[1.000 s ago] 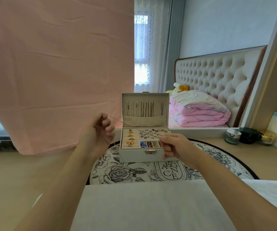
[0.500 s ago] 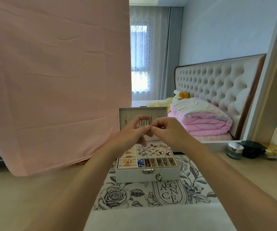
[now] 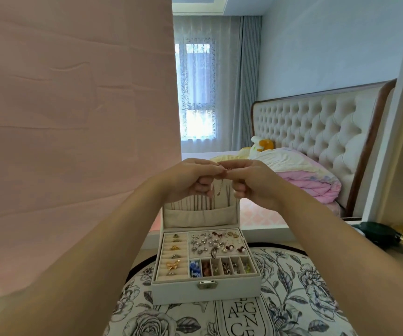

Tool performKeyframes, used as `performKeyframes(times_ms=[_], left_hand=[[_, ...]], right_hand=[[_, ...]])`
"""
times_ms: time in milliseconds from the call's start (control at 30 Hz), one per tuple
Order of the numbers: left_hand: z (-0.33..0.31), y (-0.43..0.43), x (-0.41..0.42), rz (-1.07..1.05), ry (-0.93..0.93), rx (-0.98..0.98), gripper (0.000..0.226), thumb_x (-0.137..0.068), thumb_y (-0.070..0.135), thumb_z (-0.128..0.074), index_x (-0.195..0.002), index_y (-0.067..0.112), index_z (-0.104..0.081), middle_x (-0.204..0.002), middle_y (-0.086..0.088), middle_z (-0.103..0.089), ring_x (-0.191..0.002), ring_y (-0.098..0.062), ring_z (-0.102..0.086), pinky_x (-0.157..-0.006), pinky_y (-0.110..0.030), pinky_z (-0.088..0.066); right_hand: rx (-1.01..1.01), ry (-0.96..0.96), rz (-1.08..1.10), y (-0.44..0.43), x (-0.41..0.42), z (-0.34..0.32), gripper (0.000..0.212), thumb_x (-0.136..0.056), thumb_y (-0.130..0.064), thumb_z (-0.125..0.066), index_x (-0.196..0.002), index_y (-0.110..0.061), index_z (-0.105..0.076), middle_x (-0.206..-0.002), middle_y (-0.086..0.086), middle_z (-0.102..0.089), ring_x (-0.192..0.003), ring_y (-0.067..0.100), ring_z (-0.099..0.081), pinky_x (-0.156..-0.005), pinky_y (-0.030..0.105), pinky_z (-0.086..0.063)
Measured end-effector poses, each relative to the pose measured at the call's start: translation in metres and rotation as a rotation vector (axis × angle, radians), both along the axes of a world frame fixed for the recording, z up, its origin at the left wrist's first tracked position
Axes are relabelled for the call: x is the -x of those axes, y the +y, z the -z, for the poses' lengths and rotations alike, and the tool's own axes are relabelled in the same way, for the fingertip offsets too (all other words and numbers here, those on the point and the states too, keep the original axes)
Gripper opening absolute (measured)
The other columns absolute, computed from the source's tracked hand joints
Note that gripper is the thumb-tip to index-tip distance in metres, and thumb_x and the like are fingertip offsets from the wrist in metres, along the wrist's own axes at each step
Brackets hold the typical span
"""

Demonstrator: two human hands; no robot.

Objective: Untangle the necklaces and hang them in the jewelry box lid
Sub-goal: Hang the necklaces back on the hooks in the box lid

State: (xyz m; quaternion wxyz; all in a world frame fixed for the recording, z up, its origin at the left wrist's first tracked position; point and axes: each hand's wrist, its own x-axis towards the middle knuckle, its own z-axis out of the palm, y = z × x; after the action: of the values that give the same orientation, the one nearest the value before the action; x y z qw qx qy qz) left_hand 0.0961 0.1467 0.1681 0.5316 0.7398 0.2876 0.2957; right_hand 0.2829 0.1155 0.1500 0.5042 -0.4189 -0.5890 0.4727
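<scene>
A white jewelry box stands open on a floral mat, its tray full of rings and earrings. Its upright lid shows several thin chains hanging above a fabric pocket. My left hand and my right hand are raised together in front of the lid's top edge, fingertips almost touching. Both pinch a thin gold necklace; a short length with a small pendant dangles between them. The lid's top part is hidden behind my hands.
A large pink cloth hangs at the left. The round floral mat lies under the box. Dark and gold jars stand at the right edge. Beyond are a bed with a pink quilt and a tufted headboard.
My hands came together from apart and rose in front of the lid, holding the necklace. The view has tilted up, so the box sits lower in the frame.
</scene>
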Motion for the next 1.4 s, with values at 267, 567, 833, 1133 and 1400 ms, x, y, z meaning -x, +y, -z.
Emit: performKeyframes(times_ms=[267, 567, 833, 1133, 1400], left_hand=[[0.011, 0.050, -0.004, -0.078, 0.096, -0.074, 0.027, -0.092, 0.018, -0.070, -0.065, 0.019, -0.071, -0.064, 0.002, -0.050, -0.067, -0.014, -0.054, -0.081, -0.027, -0.055], [0.069, 0.081, -0.020, -0.425, -0.186, 0.016, 0.016, -0.093, 0.022, -0.071, -0.093, 0.006, -0.070, -0.083, -0.007, -0.074, -0.080, -0.017, -0.075, -0.079, -0.032, -0.062], [0.090, 0.090, -0.052, -0.768, -0.092, -0.047, 0.021, -0.084, 0.024, -0.079, -0.070, 0.009, -0.074, -0.065, -0.002, -0.075, -0.060, -0.019, -0.074, -0.067, -0.038, -0.063], [0.087, 0.091, -0.064, -0.795, 0.017, 0.024, 0.023, -0.080, 0.020, -0.073, -0.061, 0.008, -0.070, -0.057, -0.003, -0.071, -0.053, -0.025, -0.072, -0.062, -0.044, -0.064], [0.112, 0.084, -0.057, -0.701, 0.238, -0.170, 0.031, -0.090, 0.032, -0.068, -0.067, 0.011, -0.074, -0.058, -0.003, -0.072, -0.063, -0.014, -0.072, -0.069, -0.029, -0.060]], right_hand=[[0.160, -0.258, -0.007, 0.040, -0.021, -0.003, 0.013, -0.090, -0.020, -0.049, -0.079, -0.016, -0.054, -0.064, -0.003, -0.044, -0.053, 0.013, -0.023, -0.050, 0.026, -0.024], [-0.217, -0.382, 0.331, 0.076, -0.026, 0.042, 0.015, -0.091, -0.021, -0.072, -0.076, -0.020, -0.072, -0.055, -0.014, -0.061, -0.049, -0.001, -0.052, -0.056, 0.023, -0.043], [-0.188, -0.323, 0.793, 0.102, -0.011, 0.080, 0.026, -0.082, -0.035, -0.080, -0.062, -0.020, -0.071, -0.063, -0.009, -0.067, -0.069, 0.006, -0.063, -0.062, 0.021, -0.045], [-0.195, -0.408, 0.910, 0.108, -0.001, 0.081, 0.037, -0.076, -0.026, -0.073, -0.050, -0.008, -0.055, -0.050, 0.007, -0.056, -0.052, 0.021, -0.049, -0.051, 0.029, -0.038], [-0.083, -0.657, 0.796, 0.097, -0.001, 0.102, 0.028, -0.080, -0.033, -0.071, -0.059, -0.019, -0.060, -0.063, -0.001, -0.062, -0.065, 0.019, -0.061, -0.050, 0.025, -0.036]])
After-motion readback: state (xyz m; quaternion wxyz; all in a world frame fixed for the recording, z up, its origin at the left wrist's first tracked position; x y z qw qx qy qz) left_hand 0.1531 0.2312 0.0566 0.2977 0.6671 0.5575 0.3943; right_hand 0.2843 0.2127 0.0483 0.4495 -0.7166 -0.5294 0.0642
